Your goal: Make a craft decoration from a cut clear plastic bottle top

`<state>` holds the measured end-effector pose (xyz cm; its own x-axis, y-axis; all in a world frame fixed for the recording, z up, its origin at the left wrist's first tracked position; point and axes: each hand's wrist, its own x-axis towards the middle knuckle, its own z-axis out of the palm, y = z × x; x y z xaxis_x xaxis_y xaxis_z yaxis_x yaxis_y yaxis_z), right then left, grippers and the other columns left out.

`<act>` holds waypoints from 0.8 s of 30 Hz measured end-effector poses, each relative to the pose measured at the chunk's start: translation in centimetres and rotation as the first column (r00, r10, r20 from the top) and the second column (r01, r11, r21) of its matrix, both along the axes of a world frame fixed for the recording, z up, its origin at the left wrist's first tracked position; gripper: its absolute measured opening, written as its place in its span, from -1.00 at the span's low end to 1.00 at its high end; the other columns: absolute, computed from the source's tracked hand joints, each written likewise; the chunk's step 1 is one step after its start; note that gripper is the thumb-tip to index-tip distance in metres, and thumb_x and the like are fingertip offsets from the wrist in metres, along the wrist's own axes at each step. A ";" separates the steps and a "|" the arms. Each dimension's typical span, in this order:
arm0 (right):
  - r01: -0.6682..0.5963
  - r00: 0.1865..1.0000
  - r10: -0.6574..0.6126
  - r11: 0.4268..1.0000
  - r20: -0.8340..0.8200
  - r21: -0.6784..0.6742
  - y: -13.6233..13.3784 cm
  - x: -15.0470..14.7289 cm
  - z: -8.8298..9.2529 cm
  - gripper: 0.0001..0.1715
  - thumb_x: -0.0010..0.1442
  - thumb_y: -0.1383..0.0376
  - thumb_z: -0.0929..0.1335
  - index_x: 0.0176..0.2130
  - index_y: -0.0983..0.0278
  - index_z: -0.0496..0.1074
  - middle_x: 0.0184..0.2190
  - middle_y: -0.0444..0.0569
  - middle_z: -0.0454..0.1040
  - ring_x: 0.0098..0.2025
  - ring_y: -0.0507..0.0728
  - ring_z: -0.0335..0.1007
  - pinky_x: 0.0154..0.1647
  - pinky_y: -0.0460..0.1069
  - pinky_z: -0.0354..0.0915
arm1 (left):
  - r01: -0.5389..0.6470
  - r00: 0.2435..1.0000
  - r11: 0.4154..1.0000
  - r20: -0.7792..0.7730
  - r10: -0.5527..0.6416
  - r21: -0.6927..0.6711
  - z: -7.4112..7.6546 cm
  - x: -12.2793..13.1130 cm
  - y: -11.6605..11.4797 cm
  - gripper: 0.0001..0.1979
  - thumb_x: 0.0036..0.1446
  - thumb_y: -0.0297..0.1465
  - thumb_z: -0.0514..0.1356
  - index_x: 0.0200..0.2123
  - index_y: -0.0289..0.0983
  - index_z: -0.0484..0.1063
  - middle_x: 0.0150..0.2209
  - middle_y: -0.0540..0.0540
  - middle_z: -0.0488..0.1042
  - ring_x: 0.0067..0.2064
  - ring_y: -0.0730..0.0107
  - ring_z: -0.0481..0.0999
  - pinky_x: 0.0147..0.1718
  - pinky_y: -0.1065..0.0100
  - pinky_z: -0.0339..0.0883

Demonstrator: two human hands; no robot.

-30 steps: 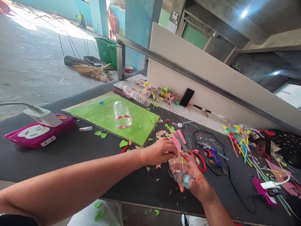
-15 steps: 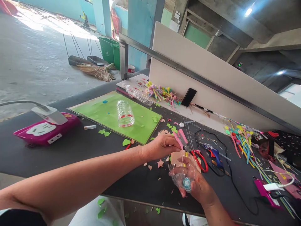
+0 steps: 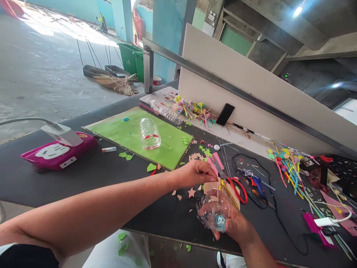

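Observation:
My right hand (image 3: 240, 225) grips the cut-off top of a clear plastic bottle (image 3: 205, 215), its blue cap (image 3: 220, 222) towards me. My left hand (image 3: 196, 174) is closed in a pinch just above the bottle top. A thin pale line shows below its fingertips, but what they hold is too fine to make out. Red-handled scissors (image 3: 242, 190) lie just beyond, their blades over pink paper strips (image 3: 219, 160). A tan paper piece (image 3: 209, 187) and a yellow-handled tool (image 3: 231, 194) lie partly behind the bottle top.
A clear bottle piece (image 3: 150, 134) stands on green paper (image 3: 122, 130). Blue glue gun (image 3: 259, 189), its black cord, pipe cleaners (image 3: 291, 171) and paper scraps lie to the right. A purple power strip (image 3: 60, 152) is on the left, a phone (image 3: 225, 114) against the board (image 3: 237, 82).
The bottle top has shifted slightly left and tilted in my right hand, showing more of the yellow-handled tool. My left hand stays pinched in nearly the same place.

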<state>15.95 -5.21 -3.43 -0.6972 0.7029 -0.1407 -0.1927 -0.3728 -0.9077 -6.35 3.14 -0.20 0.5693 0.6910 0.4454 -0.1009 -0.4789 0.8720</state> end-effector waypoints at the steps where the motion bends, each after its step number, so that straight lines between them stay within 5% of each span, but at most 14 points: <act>1: -0.002 1.000 0.002 1.000 -0.007 -0.002 0.0 0.0 0.0 -0.02 -0.10 -0.07 0.56 0.18 0.13 0.20 -0.01 0.16 0.50 -0.54 0.00 0.40 -0.53 -0.09 0.20 | -0.002 1.000 1.000 0.007 0.002 -0.006 -0.1 0.0 0.1 -0.73 0.16 -0.23 0.27 -0.33 -0.34 0.63 -0.35 -0.20 0.59 -0.30 0.33 0.55 -0.25 0.40 0.39; 12: 0.012 1.000 -0.012 1.000 0.018 -0.004 0.0 -0.6 1.2 -0.06 -0.11 -0.11 0.54 0.13 0.11 0.21 -0.05 0.13 0.51 -0.59 0.01 0.34 -0.58 -0.05 0.14 | -0.043 0.994 0.998 0.103 0.038 0.047 0.3 -0.4 0.4 -0.65 0.17 -0.15 0.25 -0.36 -0.36 0.60 -0.40 -0.15 0.55 -0.32 0.41 0.51 -0.25 0.42 0.38; 24: -0.025 1.000 0.026 0.999 -0.013 0.039 0.1 -0.3 0.0 -0.09 -0.06 -0.09 0.54 0.15 0.10 0.20 -0.01 0.14 0.50 -0.53 -0.01 0.40 -0.53 -0.10 0.22 | 0.037 0.997 0.999 -0.070 -0.036 0.010 -0.8 0.3 -0.2 -0.74 0.17 -0.27 0.25 -0.35 -0.36 0.59 -0.38 -0.15 0.58 -0.33 0.40 0.54 -0.28 0.46 0.38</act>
